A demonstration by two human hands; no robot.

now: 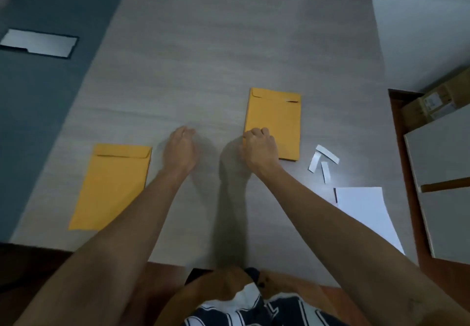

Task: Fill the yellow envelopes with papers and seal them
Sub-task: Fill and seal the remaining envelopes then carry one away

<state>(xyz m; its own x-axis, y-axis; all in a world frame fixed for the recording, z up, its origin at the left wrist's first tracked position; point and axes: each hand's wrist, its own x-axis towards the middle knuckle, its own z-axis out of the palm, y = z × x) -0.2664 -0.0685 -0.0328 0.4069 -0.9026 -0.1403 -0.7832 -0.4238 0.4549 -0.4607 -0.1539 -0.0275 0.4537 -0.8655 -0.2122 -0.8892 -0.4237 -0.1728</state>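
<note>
We see two yellow envelopes flap-down on the grey table (229,46), both apparently sealed. The near-left envelope (112,185) lies well apart from both hands, likely set aside as finished. The right hand (258,147) rests on the lower-left corner of the far-right envelope (273,119), fingers curled; we judge it pressing or pinching that corner to slide it, though the grip itself is hidden. The left hand (181,150) hovers between the envelopes, fingers loosely curled, holding nothing. Peeled white strips (323,159) lie just right of the held envelope, consistent with sealing. White paper (363,211) waits at the table's right edge, near the right forearm
</note>
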